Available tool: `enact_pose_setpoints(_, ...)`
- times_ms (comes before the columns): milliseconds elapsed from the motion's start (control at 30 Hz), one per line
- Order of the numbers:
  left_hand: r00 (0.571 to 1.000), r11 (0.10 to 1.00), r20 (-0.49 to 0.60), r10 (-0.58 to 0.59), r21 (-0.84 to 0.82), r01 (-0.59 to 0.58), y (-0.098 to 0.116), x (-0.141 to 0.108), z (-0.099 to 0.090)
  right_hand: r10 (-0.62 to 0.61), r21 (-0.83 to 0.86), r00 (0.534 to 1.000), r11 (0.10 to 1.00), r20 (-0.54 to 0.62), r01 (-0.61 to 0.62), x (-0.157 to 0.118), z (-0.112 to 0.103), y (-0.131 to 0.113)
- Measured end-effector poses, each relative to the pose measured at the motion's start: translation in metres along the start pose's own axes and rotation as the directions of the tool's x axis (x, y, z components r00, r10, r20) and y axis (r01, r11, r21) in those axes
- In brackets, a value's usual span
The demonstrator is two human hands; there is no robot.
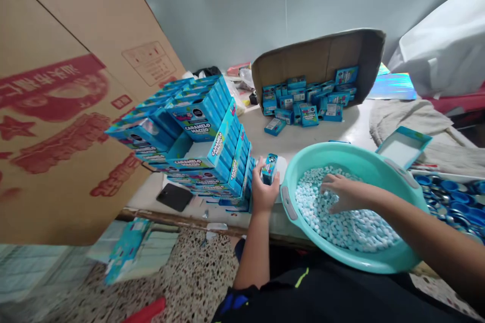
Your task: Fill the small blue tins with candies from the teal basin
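A small blue candy box (270, 168) stands upright in my left hand (265, 191), whose fingers and thumb wrap its sides. To the right, a turquoise basin (394, 181) holds many small pale blue and white candies (333, 222). Over these candies reaches my right hand (343, 193), fingers bent downward and thumb apart from them; I see nothing held between them. Just left of my left hand rises a stack of blue display boxes (200, 146) printed "Caramelo Macizo", filled with small boxes; one upper tray is partly bare inside.
Behind the basin, a cardboard carton (318, 55) lies on its side with several small blue boxes spilling out. A large carton (68, 101) fills the left. A black phone (175, 197) lies near the table edge. Blue-and-silver round pieces (450, 197) and a blue tray (404, 147) are at right.
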State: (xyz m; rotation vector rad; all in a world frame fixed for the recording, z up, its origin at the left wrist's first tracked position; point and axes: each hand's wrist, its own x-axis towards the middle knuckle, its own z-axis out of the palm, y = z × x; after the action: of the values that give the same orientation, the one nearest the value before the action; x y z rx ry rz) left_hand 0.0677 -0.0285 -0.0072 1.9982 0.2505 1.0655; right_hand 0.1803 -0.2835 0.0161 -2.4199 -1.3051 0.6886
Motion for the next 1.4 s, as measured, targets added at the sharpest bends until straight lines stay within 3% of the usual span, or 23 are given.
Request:
enact_pose_setpoints(67,0.978,0.984,-0.112,0.176,0.014,-0.175,0.017,-0.009,-0.007,-0.019,-0.014,1.000,1.000,0.024,0.019,0.000,-0.002,-0.005)
enact_pose_setpoints(133,0.901,0.906,-0.149,0.407,-0.063,-0.420,0.039,-0.020,-0.014,-0.029,-0.043,0.996,0.999,0.081,0.032,0.000,-0.006,-0.008)
enact_pose_setpoints(167,0.864,0.850,-0.087,0.496,-0.153,-0.504,0.050,-0.026,-0.016,-0.030,-0.053,0.994,0.998,0.109,0.036,0.001,-0.007,-0.008)
enact_pose_setpoints(233,0.786,0.766,0.107,0.608,-0.340,-0.546,0.067,-0.036,-0.015,-0.018,-0.050,0.988,0.998,0.156,0.026,0.002,-0.008,-0.006)
enact_pose_setpoints(300,0.702,0.767,0.327,0.633,-0.392,-0.509,0.075,-0.046,-0.008,-0.001,-0.015,0.980,1.000,0.198,0.004,0.003,-0.007,-0.003)
enact_pose_setpoints(367,0.653,0.792,0.448,0.610,-0.342,-0.506,0.074,-0.055,0.001,0.004,0.022,0.973,1.000,0.230,-0.009,0.004,-0.005,0.000)
enact_pose_setpoints(533,0.728,0.850,0.442,0.525,-0.224,-0.477,0.062,-0.067,0.007,0.015,0.046,0.966,0.999,0.259,-0.028,0.006,0.000,0.006)
enact_pose_setpoints(733,0.732,0.792,0.305,0.609,-0.279,-0.543,0.063,-0.065,0.010,0.121,0.027,0.945,0.990,0.303,-0.136,0.005,-0.009,0.007)
enact_pose_setpoints(933,0.709,0.809,0.389,0.588,-0.281,-0.517,0.062,-0.068,0.009,0.160,0.009,0.942,0.985,0.294,-0.170,0.004,-0.005,0.015)
enact_pose_setpoints(1000,0.729,0.801,0.336,0.596,-0.315,-0.510,0.063,-0.068,0.008,0.141,0.003,0.949,0.989,0.284,-0.148,0.005,-0.002,0.017)
enact_pose_setpoints(1033,0.765,0.806,0.277,0.582,-0.321,-0.497,0.063,-0.068,0.008,0.136,0.001,0.951,0.990,0.279,-0.142,0.005,-0.002,0.016)
enact_pose_setpoints(1100,0.861,0.847,0.113,0.496,-0.281,-0.451,0.063,-0.065,0.007,0.151,-0.004,0.948,0.988,0.280,-0.156,0.006,-0.002,0.014)
enact_pose_setpoints(1167,0.928,0.913,-0.050,0.369,-0.167,-0.372,0.062,-0.060,0.007,0.181,-0.007,0.940,0.982,0.290,-0.187,0.007,-0.003,0.009)
enact_pose_setpoints(1267,0.968,0.983,-0.173,0.182,0.005,-0.184,0.059,-0.048,0.005,0.187,0.005,0.939,0.980,0.288,-0.197,0.009,-0.004,0.002)
enact_pose_setpoints(1400,0.988,0.996,-0.143,-0.059,0.062,0.069,0.041,-0.027,0.005,0.170,0.034,0.960,0.983,0.221,-0.181,0.008,-0.006,-0.003)
